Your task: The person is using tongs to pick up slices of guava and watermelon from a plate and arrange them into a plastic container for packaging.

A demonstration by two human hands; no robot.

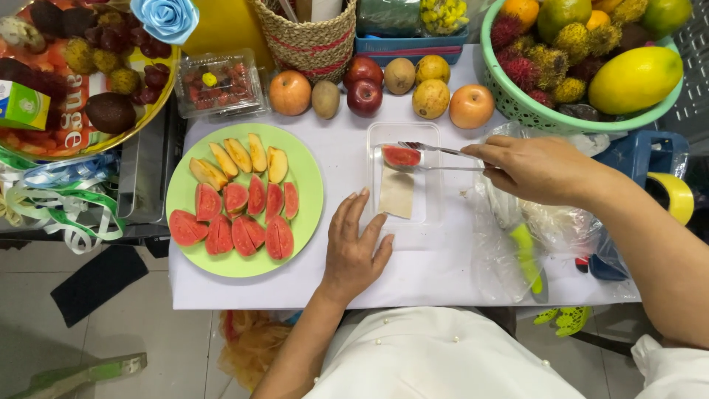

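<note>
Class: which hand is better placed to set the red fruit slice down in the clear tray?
Right hand: its tongs already grip the slice over the tray; the left hand rests empty on the table.

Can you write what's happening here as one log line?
right hand: tongs gripping red slice over clear box | left hand: flat on table, beside box

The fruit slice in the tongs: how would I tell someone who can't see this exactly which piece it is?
Start at the round green plate of cut fruit, then go right to the clear plastic tray. At its far end, metal tongs in the right hand grip one red-fleshed slice. It is the only slice off the plate.
</note>
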